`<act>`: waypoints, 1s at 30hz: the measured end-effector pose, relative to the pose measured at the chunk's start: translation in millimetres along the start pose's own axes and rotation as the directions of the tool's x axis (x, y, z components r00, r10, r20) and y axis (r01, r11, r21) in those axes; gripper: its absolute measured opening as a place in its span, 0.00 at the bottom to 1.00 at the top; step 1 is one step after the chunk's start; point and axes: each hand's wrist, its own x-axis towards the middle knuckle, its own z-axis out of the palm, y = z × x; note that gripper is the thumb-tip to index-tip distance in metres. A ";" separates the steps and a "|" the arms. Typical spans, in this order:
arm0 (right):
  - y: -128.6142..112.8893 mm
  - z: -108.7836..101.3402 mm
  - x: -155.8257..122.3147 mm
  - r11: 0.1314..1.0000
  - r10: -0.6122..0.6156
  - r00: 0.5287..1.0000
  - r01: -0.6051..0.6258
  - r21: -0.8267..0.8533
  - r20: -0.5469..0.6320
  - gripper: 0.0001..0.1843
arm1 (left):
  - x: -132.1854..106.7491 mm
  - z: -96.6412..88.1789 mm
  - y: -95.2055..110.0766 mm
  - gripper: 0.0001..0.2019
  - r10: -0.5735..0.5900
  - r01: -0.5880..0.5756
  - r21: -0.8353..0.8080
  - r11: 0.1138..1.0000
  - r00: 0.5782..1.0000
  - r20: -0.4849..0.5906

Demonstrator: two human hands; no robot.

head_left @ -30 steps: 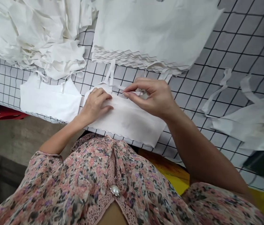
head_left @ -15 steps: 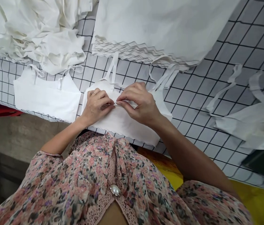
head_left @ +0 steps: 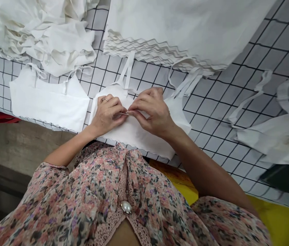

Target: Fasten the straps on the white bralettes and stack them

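Left hand and right hand meet, fingertips pinching a white bit above the top. I see that top on the worktop, long axis left-to-right, straps pointing away.

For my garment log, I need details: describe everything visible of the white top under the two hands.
The white top looks like smooth, matte fabric, with a faintly wavy lower edge and narrow straps at both upper corners. It lies spread out, slightly slanted, on the checked cloth, its lower edge near the cloth's front edge. The left hand and right hand cover its middle, fingertips pinching a thin pale piece; whether that belongs to it is unclear.
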 end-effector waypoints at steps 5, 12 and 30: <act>-1.0 1.0 0.2 1.000 0.012 1.000 -0.012 -0.004 -0.010 0.22 | 0.0 0.6 0.6 0.08 0.000 0.000 -0.016 1.000 1.000 -0.009; -0.2 2.4 -5.1 1.000 -0.001 1.000 0.001 0.003 -0.024 0.19 | 0.5 0.7 2.1 0.05 -0.025 0.025 -0.004 1.000 1.000 0.008; -2.7 6.5 -10.5 0.998 0.013 0.998 -0.018 -0.067 -0.068 0.11 | 0.3 -0.2 2.4 0.06 -0.038 0.039 -0.014 0.999 0.999 0.025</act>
